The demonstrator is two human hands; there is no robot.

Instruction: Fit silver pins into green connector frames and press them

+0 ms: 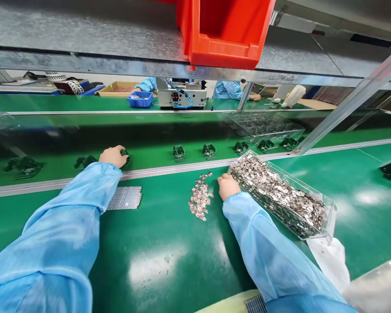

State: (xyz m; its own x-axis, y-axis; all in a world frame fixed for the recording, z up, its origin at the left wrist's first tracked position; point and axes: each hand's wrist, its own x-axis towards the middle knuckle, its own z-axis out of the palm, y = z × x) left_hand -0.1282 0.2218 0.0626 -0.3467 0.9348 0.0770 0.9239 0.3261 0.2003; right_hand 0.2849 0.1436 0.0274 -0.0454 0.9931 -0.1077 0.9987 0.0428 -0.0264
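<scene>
My left hand [113,156] is over the belt beyond the metal rail, its fingers curled round a small dark green bundle of parts [127,161], partly hidden by the hand. On the near table, my right hand [228,187] is closed beside the left end of a clear plastic tray [330,217] heaped with small silvery metal pieces [276,187]. The fingertips are hidden, so what they hold does not show. Left of this hand lies a loose pile of similar metal pieces [201,198]. A ribbed grey plate [125,198] sits below my left forearm.
More green bundles [209,151] stand along the belt [150,152]. A clear moulded tray [263,124] lies behind them. Overhead, a red bin [228,48] juts from a metal shelf [101,30]. A slanting post [345,104] rises at right. Co-workers' blue sleeves [228,90] show beyond.
</scene>
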